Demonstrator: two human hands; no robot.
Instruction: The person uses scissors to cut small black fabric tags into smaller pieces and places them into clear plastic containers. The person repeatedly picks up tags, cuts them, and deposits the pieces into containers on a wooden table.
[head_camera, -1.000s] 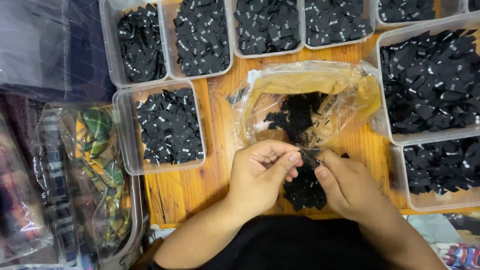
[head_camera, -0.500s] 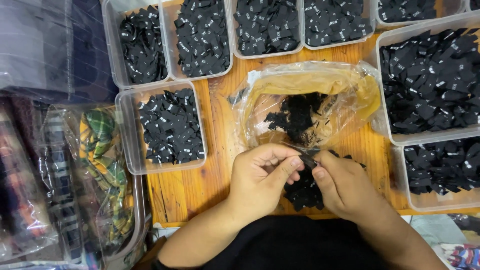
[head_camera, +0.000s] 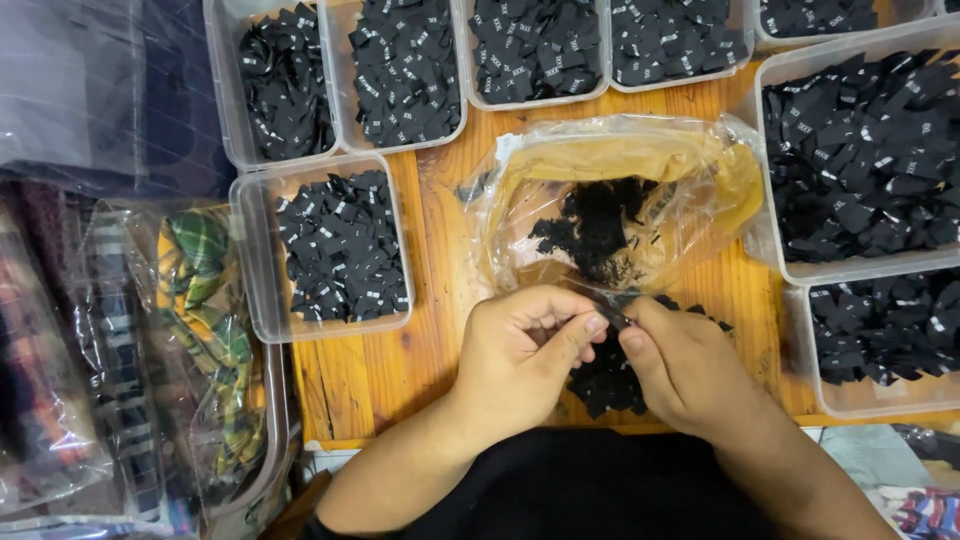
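My left hand (head_camera: 525, 350) and my right hand (head_camera: 680, 365) meet over a small heap of black fabric labels (head_camera: 608, 380) on a wooden board (head_camera: 440, 300). Together, thumbs and forefingers pinch one small black label (head_camera: 614, 318) between the two hands. Just beyond them lies a crumpled clear plastic bag (head_camera: 620, 205) with a clump of black labels and threads (head_camera: 595, 228) inside. My forearms come in from the bottom edge.
Clear plastic trays of black labels ring the board: one at the left (head_camera: 335, 250), several along the top (head_camera: 405, 70), two at the right (head_camera: 865, 150). Bagged plaid fabrics in a container (head_camera: 190, 310) lie at the far left.
Both hands have shifted slightly toward me and to the right while working the label between the fingertips. The view has drifted a little; the bag and trays stay put.
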